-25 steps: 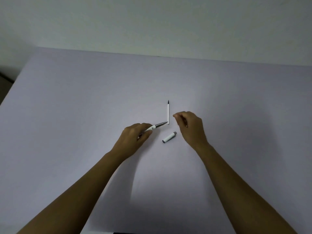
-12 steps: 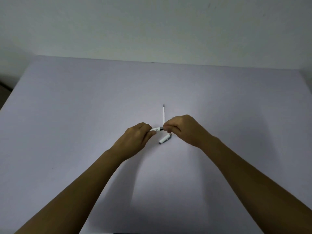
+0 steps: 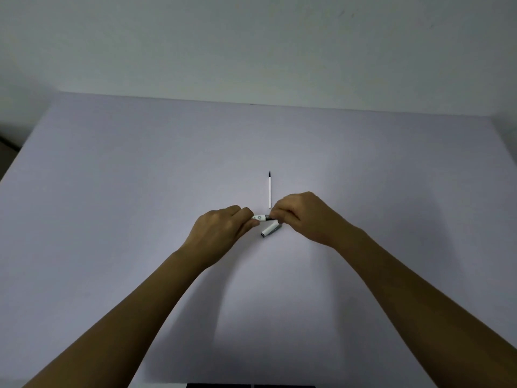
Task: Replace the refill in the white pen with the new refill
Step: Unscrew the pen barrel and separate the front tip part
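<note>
While your left hand [image 3: 221, 233] curls tight around the white pen [image 3: 261, 217], your right hand [image 3: 302, 217] pinches its dark tip end; a second ago that hand hung apart, gripping nothing. Just beyond the pen the new refill [image 3: 269, 191] lies on the table [image 3: 126, 177]; the cap [image 3: 270, 229] rests just below the pen, partly under your right fingers [image 3: 279, 217]

A wide table [image 3: 117, 191], covered in a smooth pale lilac surface, is seen from above and fills most of the view. Behind its far edge a plain, pale grey-green wall [image 3: 251, 46] is seen, faintly marked near the top right. A dark strip of floor [image 3: 7, 148] is glimpsed at the left edge. The light is dim and soft.
</note>
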The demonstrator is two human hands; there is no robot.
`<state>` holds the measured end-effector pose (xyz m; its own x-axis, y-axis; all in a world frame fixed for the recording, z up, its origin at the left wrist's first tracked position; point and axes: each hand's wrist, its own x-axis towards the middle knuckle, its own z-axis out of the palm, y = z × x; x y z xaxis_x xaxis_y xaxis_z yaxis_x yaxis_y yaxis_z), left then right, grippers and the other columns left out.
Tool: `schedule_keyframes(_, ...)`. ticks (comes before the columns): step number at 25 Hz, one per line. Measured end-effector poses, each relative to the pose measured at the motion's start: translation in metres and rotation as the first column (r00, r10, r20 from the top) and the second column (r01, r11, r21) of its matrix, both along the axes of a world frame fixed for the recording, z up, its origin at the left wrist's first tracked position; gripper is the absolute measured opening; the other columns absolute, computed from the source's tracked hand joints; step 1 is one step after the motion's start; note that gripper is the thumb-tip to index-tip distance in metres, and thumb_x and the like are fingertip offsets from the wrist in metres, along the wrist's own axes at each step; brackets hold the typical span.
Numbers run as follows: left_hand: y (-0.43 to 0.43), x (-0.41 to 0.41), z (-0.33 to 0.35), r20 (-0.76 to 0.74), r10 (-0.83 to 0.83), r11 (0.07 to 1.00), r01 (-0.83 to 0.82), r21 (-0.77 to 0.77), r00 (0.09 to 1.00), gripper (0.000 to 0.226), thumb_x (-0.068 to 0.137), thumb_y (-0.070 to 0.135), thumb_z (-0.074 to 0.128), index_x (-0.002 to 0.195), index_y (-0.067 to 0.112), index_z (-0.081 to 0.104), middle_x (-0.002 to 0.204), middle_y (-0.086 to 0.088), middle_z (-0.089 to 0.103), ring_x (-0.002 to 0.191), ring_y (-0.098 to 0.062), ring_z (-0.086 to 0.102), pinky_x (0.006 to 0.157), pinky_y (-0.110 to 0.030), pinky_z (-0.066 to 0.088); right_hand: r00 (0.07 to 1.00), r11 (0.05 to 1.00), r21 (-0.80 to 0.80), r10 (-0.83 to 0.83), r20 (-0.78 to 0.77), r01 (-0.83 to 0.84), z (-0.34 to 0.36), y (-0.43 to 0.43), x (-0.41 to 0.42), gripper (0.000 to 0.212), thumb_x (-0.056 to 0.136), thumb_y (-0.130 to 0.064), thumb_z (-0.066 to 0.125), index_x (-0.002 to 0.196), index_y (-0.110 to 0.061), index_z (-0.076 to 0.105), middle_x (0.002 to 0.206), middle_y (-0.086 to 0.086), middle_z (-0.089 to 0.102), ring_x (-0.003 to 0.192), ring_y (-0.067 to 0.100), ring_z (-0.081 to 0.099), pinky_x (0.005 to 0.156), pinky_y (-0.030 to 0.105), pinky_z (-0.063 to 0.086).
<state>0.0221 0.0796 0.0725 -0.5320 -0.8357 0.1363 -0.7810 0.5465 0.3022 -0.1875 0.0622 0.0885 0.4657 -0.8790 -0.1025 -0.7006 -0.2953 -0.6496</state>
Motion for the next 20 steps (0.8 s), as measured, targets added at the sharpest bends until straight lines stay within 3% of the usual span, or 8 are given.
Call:
schedule_keyframes(3, 0.002, 0.0, 0.002, -0.017, 0.005, 1.0, -0.005, -0.013, 1.0, 0.027, 0.092, 0.03, 0.047, 0.082, 0.007, 0.056, 0.064, -0.009, 0.057, 0.049, -0.028, 0.05, 0.042, -0.03, 0.033, 0.989, 0.999, 0.031, -0.037, 0.147, 0.033, 0.003, 0.001, -0.002, 0.012, 0.083, -0.026, 0.066, 0.092, -0.018, 0.065, 0.081, -0.004, 0.064, 0.077, 0.008, 0.06, 0.072, 0.022, 0.047)
schedule_keyframes(5, 0.003, 0.001, 0.004, -0.032, -0.001, 1.0, 0.0, -0.016, 0.999, 0.025, 0.092, 0.029, 0.048, 0.083, 0.007, 0.056, 0.065, -0.009, 0.057, 0.048, -0.028, 0.049, 0.042, -0.03, 0.033, 0.985, 0.982, 0.165, -0.113, 0.128, 0.091, 0.002, 0.004, 0.0, 0.02, 0.089, -0.037, 0.056, 0.098, -0.021, 0.064, 0.081, -0.009, 0.067, 0.081, 0.011, 0.064, 0.076, 0.025, 0.049)
schedule_keyframes(7, 0.002, 0.003, 0.005, -0.041, -0.006, 1.0, 0.005, -0.019, 0.999, 0.027, 0.092, 0.03, 0.046, 0.083, 0.007, 0.056, 0.065, -0.009, 0.057, 0.048, -0.027, 0.048, 0.043, -0.028, 0.032, 0.976, 0.934, 0.326, -0.19, 0.107, 0.146, 0.001, 0.005, 0.001, 0.034, 0.093, -0.044, 0.044, 0.087, -0.021, 0.067, 0.074, -0.011, 0.07, 0.075, 0.01, 0.066, 0.072, 0.025, 0.049)
schedule_keyframes(11, 0.001, 0.003, 0.006, -0.05, -0.016, 1.0, 0.015, -0.019, 0.999, 0.032, 0.092, 0.034, 0.041, 0.082, 0.007, 0.055, 0.065, -0.009, 0.056, 0.049, -0.027, 0.047, 0.044, -0.029, 0.033, 0.957, 0.975, 0.168, -0.182, 0.226, 0.146, -0.002, 0.01, 0.002, 0.001, 0.084, -0.018, 0.066, 0.085, -0.018, 0.066, 0.076, -0.014, 0.066, 0.072, 0.001, 0.063, 0.066, 0.008, 0.045)
schedule_keyframes(13, 0.0, 0.001, 0.007, -0.066, -0.022, 1.0, 0.02, -0.024, 0.998, 0.031, 0.092, 0.033, 0.042, 0.082, 0.007, 0.055, 0.065, -0.009, 0.056, 0.05, -0.027, 0.047, 0.044, -0.03, 0.032, 0.95, 0.978, 0.133, -0.189, 0.249, 0.16, 0.0, 0.011, 0.002, 0.012, 0.079, -0.023, 0.07, 0.088, -0.02, 0.063, 0.08, -0.012, 0.066, 0.074, -0.003, 0.061, 0.069, 0.007, 0.046)
schedule_keyframes(15, -0.001, 0.0, 0.009, -0.062, -0.039, 0.999, 0.037, -0.036, 0.997, 0.034, 0.091, 0.035, 0.04, 0.081, 0.006, 0.055, 0.064, -0.01, 0.056, 0.049, -0.027, 0.048, 0.044, -0.029, 0.031, 0.953, 0.955, 0.223, -0.238, 0.185, 0.195, 0.002, 0.011, 0.005, 0.024, 0.085, -0.043, 0.058, 0.089, -0.02, 0.064, 0.079, -0.008, 0.068, 0.069, 0.003, 0.062, 0.068, 0.017, 0.049)
schedule_keyframes(17, -0.002, 0.001, 0.01, -0.057, -0.049, 0.998, 0.047, -0.04, 0.997, 0.04, 0.091, 0.039, 0.038, 0.08, 0.005, 0.056, 0.063, -0.01, 0.056, 0.048, -0.028, 0.048, 0.044, -0.028, 0.03, 0.964, 0.946, 0.264, -0.23, 0.135, 0.189, 0.003, 0.008, 0.004, 0.034, 0.091, -0.043, 0.048, 0.083, -0.017, 0.068, 0.071, -0.007, 0.069, 0.064, 0.008, 0.061, 0.065, 0.022, 0.048)
schedule_keyframes(20, -0.001, 0.001, 0.008, -0.062, -0.035, 0.999, 0.033, -0.028, 0.997, 0.037, 0.091, 0.036, 0.04, 0.081, 0.005, 0.056, 0.065, -0.011, 0.056, 0.051, -0.029, 0.049, 0.045, -0.029, 0.031, 0.947, 0.953, 0.245, -0.232, 0.222, 0.176, 0.002, 0.007, 0.002, 0.008, 0.085, -0.026, 0.064, 0.081, -0.02, 0.061, 0.069, -0.014, 0.063, 0.057, -0.005, 0.056, 0.055, 0.007, 0.042)
